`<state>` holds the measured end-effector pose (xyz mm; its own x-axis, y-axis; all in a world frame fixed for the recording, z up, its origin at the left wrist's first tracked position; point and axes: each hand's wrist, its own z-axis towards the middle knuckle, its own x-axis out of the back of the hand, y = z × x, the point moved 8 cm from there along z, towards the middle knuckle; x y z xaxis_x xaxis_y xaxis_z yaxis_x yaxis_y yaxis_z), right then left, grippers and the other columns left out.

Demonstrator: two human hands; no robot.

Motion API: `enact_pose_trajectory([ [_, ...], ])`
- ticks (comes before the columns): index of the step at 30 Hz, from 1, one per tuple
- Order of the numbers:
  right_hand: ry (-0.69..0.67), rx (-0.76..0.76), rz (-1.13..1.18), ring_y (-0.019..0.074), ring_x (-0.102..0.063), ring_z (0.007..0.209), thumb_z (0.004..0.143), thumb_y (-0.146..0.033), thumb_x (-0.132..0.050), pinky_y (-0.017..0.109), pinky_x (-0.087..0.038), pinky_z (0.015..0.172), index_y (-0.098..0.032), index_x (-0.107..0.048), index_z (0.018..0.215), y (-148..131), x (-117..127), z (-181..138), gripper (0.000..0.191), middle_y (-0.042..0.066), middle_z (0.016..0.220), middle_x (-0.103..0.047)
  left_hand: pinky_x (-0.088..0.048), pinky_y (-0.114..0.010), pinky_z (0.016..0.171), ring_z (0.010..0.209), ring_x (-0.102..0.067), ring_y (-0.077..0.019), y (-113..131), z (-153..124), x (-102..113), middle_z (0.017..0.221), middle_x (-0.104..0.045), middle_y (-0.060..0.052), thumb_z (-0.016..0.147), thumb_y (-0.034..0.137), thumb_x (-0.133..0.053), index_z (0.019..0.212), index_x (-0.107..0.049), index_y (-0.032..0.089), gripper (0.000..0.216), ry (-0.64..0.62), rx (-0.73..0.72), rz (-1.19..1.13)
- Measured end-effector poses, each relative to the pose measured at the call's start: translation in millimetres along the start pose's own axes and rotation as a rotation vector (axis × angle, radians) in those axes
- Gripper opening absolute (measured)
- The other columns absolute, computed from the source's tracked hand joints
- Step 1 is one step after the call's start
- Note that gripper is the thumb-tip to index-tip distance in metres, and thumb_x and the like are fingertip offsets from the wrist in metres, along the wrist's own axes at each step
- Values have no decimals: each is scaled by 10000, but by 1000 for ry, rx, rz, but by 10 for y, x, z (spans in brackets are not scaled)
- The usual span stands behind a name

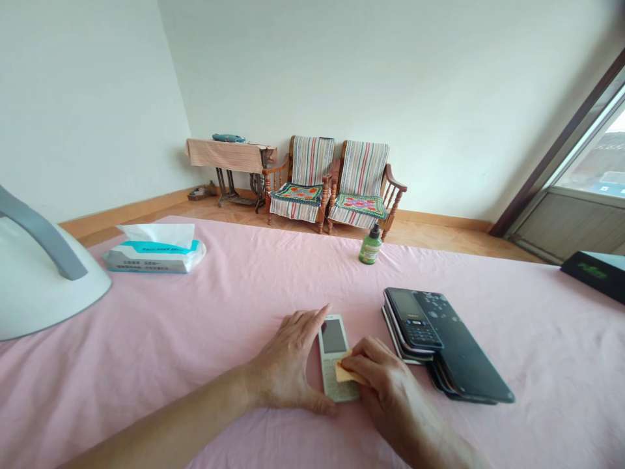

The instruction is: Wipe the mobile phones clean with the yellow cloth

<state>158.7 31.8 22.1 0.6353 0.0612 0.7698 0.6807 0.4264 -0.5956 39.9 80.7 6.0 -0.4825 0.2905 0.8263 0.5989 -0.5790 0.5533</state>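
A white keypad mobile phone (334, 337) lies face up on the pink cloth. My left hand (290, 358) braces its left side, index finger by the top corner and thumb by the bottom corner. In my right hand (385, 384), a small yellow cloth (347, 374) is pinched between the fingers and pressed on the phone's keypad, hiding part of the keys. To the right, a black keypad phone (414, 319) tops a stack of phones, beside a large dark tablet-like slab (469, 352) that has pale marks at its upper end.
A green pump bottle (370, 249) stands near the far edge of the pink-covered table (244, 293). At left are a tissue pack (156, 255) and a white object with a grey handle (43, 273). A black box (596, 273) sits far right; two chairs (364, 169) stand beyond.
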Motion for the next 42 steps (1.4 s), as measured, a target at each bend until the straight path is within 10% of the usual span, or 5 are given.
enact_pose_trajectory([
  [42,62,-104,-12,153,-518,719,677,93,-487,256,-354,611,-164,-632,712,102,50,11,297,17,763,-532,-185,-577,1088,1325,-280,-384,4,-4,-12,1450,-319,-168,483,611,-786,1468,-77,209,1278,1,-14,12],
])
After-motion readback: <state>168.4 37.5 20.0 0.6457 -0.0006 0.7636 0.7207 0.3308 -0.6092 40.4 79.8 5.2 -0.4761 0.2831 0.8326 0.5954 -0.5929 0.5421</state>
